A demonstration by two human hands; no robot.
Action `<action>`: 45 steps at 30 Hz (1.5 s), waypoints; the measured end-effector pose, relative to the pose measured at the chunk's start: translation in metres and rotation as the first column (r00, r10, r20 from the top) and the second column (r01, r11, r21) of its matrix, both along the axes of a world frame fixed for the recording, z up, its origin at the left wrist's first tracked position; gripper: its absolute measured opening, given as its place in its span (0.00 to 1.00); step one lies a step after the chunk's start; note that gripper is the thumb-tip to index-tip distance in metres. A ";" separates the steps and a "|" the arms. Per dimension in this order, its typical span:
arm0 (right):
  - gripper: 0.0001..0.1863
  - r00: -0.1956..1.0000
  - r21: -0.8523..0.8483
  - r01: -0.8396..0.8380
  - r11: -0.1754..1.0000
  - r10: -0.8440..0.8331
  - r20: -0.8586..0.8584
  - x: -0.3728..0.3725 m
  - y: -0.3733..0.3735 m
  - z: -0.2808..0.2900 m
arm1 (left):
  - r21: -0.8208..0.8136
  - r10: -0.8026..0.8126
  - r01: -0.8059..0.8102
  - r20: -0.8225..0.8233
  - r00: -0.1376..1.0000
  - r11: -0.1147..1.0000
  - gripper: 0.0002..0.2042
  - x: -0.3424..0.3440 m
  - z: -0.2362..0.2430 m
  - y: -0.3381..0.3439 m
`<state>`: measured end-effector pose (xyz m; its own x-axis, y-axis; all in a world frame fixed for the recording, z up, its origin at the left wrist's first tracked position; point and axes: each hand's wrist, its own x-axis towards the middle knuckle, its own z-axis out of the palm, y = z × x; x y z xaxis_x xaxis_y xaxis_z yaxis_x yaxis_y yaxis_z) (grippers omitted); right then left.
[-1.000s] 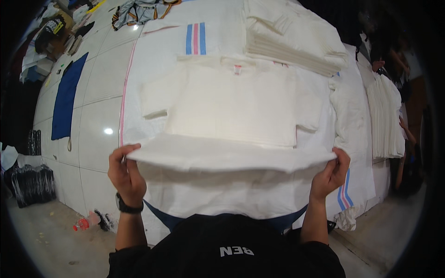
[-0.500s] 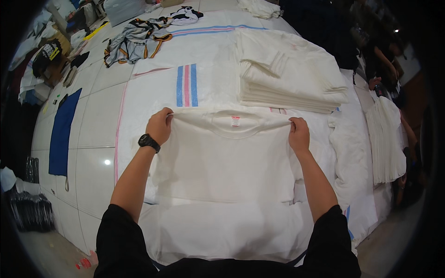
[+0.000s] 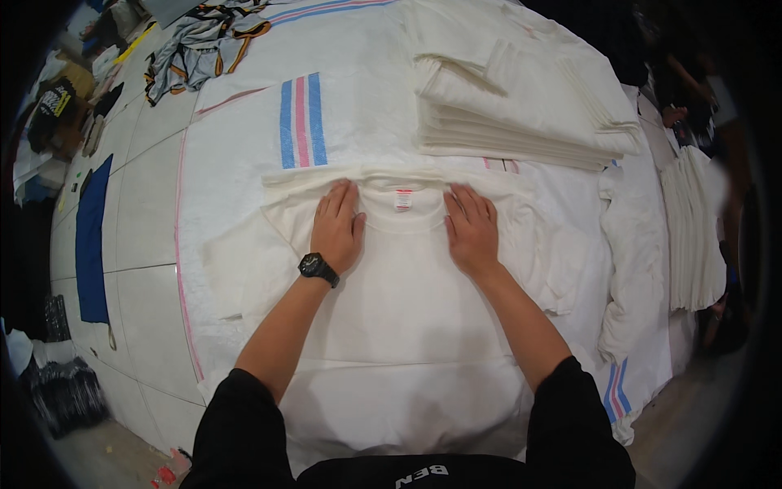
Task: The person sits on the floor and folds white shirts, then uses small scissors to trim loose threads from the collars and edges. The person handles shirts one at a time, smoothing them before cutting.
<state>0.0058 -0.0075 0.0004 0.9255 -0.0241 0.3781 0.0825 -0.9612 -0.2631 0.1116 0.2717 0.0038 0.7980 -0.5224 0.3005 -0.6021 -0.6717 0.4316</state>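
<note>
A white T-shirt (image 3: 391, 285) lies spread in front of me, its round collar at the far side with a small white and red label (image 3: 403, 200) inside. My left hand (image 3: 336, 230), below a black wristwatch (image 3: 318, 267), rests flat on the shirt left of the collar, fingers stretched out. On the collar's right side my right hand (image 3: 472, 228) lies flat as well, fingers extended. Neither hand grips anything. Both sleeves spread outward beyond my hands. Under the shirt is a white woven sheet (image 3: 232, 155) with blue and pink stripes.
A neat stack of folded white shirts (image 3: 521, 122) stands far right of the collar. Further right is another white pile (image 3: 692, 236). Grey and orange garments (image 3: 204, 49) lie far left, a dark blue cloth (image 3: 94, 236) on the tiles, and black plastic-wrapped packs (image 3: 65, 395) near left.
My hands have let go of the shirt's shoulders and moved inward to lie flat beside the collar. The shirt now rests lower, with its sleeves spread. The whole view has shifted slightly.
</note>
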 end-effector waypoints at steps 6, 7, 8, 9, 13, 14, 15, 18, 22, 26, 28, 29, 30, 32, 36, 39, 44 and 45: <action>0.32 0.990 0.053 0.011 0.999 -0.004 -0.139 0.013 -0.003 -0.005 | 0.374 0.221 -0.179 -0.072 0.973 0.910 0.41 0.005 -0.025 -0.022; 0.31 0.986 0.106 -0.005 0.994 0.022 -0.164 0.003 -0.009 0.001 | 0.373 0.212 -0.165 -0.089 0.973 0.913 0.41 0.007 -0.024 -0.021; 0.29 0.997 0.146 0.020 0.989 -0.009 -0.073 -0.016 -0.024 0.010 | 0.325 0.196 -0.154 -0.101 0.975 0.933 0.41 0.005 -0.022 -0.020; 0.28 0.998 0.189 0.042 0.981 -0.034 -0.044 -0.034 -0.038 0.021 | 0.328 0.211 -0.170 -0.094 0.973 0.929 0.41 0.003 -0.018 -0.020; 0.24 0.957 0.285 0.282 0.916 -0.289 -0.020 -0.119 -0.127 0.069 | 0.042 0.016 -0.020 0.096 0.995 0.999 0.32 -0.029 -0.002 -0.053; 0.25 0.925 0.141 0.355 0.924 -0.325 -0.199 -0.140 -0.153 0.079 | -0.059 -0.043 0.048 0.079 0.996 0.997 0.29 -0.043 0.002 -0.070; 0.23 0.879 0.000 0.380 0.925 -0.361 -0.312 -0.158 -0.167 0.081 | -0.134 -0.139 0.153 0.112 0.984 0.979 0.22 -0.056 0.002 -0.097; 0.18 0.870 0.052 0.333 0.941 -0.286 -0.402 -0.182 -0.188 0.059 | -0.369 -0.391 0.327 -0.112 0.914 0.870 0.11 -0.094 0.000 -0.187; 0.14 0.890 0.657 0.442 0.611 -0.387 -0.240 -0.170 -0.216 0.025 | -0.199 -0.358 0.330 -0.125 0.925 0.923 0.21 -0.117 -0.005 -0.259; 0.11 0.624 0.583 0.737 0.341 -0.674 -0.395 -0.168 -0.233 0.015 | 0.130 -0.273 0.297 -0.177 0.946 0.946 0.32 -0.123 -0.006 -0.273; 0.14 0.546 0.478 0.812 0.335 -0.727 -0.417 -0.172 -0.232 0.017 | 0.186 -0.265 0.293 -0.164 0.950 0.938 0.34 -0.125 -0.006 -0.273; 0.14 0.596 0.533 0.759 0.375 -0.730 -0.336 -0.173 -0.229 0.019 | 0.207 -0.253 0.282 -0.157 0.955 0.937 0.34 -0.126 -0.006 -0.273; 0.14 0.628 0.567 0.730 0.381 -0.701 -0.337 -0.174 -0.224 0.020 | 0.205 -0.253 0.280 -0.150 0.956 0.938 0.34 -0.127 -0.005 -0.273; 0.13 0.660 0.493 0.730 0.473 -0.677 -0.327 -0.171 -0.212 0.022 | 0.195 -0.254 0.278 -0.143 0.957 0.940 0.34 -0.128 -0.005 -0.274; 0.11 0.690 0.144 0.710 0.689 -0.642 -0.334 -0.158 -0.199 0.027 | 0.169 -0.258 0.279 -0.137 0.956 0.945 0.33 -0.128 -0.005 -0.275; 0.16 0.707 0.298 0.694 0.655 -0.545 -0.450 -0.153 -0.207 0.036 | 0.168 -0.254 0.274 -0.132 0.958 0.947 0.33 -0.127 -0.004 -0.274; 0.46 0.892 0.881 0.421 -0.213 -0.078 -0.445 -0.167 -0.211 0.048 | 0.159 -0.238 0.257 -0.129 0.963 0.953 0.33 -0.128 -0.005 -0.274; 0.51 0.873 0.873 0.486 -0.046 -0.022 -0.488 -0.170 -0.211 0.049 | 0.167 -0.237 0.257 -0.130 0.963 0.952 0.34 -0.128 -0.005 -0.275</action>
<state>-0.1645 -0.2183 0.0498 0.7804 -0.3968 -0.4833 -0.3846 0.3048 -0.8713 -0.0167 -0.0032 -0.0009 0.6596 -0.7445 0.1032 -0.7159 -0.5804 0.3881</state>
